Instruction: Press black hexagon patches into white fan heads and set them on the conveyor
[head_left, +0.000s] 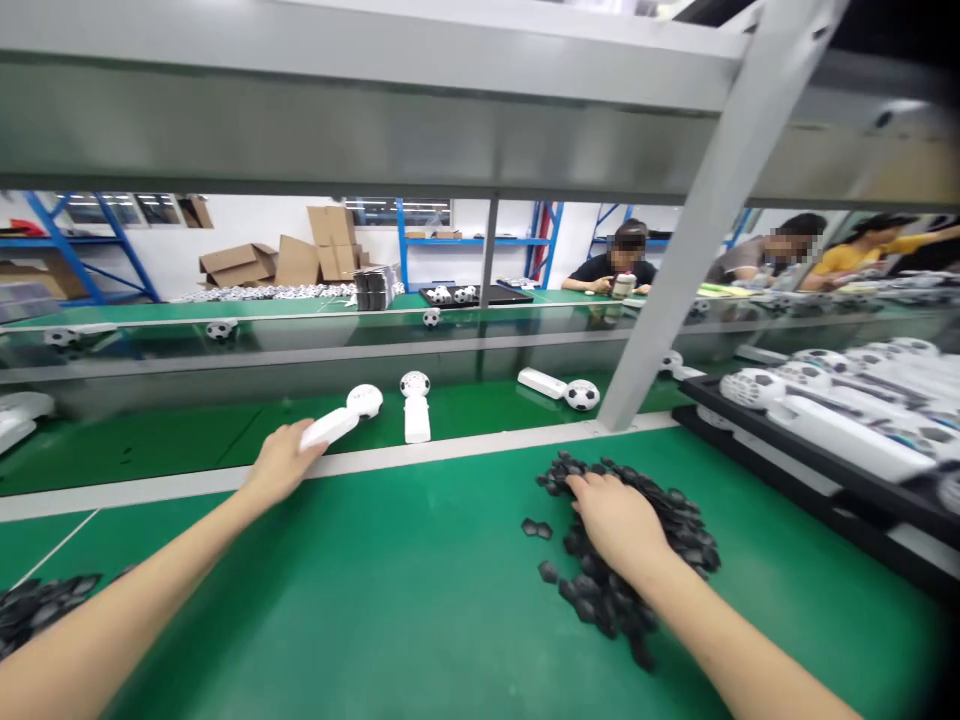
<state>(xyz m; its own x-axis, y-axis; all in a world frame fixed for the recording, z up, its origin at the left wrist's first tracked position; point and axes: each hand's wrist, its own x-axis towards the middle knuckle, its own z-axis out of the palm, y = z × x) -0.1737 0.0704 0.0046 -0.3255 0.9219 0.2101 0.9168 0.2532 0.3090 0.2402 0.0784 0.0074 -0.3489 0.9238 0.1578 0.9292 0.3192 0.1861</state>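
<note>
My left hand (283, 462) grips the handle end of a white handheld device (331, 428) with a round, ball-like head, over the pale edge strip of the conveyor. Just right of it on the green belt lies another such device (417, 418), its head patterned like a soccer ball. My right hand (616, 520) rests on a pile of small black pentagon pieces (679, 530), fingers bent down and close together at the pile's far left side. What its fingertips hold, if anything, is hidden. A few loose pentagon pieces (537, 528) lie left of the pile.
Black trays (810, 490) stacked with white devices stand at the right. A slanted grey post (675, 260) rises beside them, under a low overhead beam (360, 110). A third device (559, 388) lies on the belt. More black pieces (45, 605) lie at lower left. Several people sit across the line.
</note>
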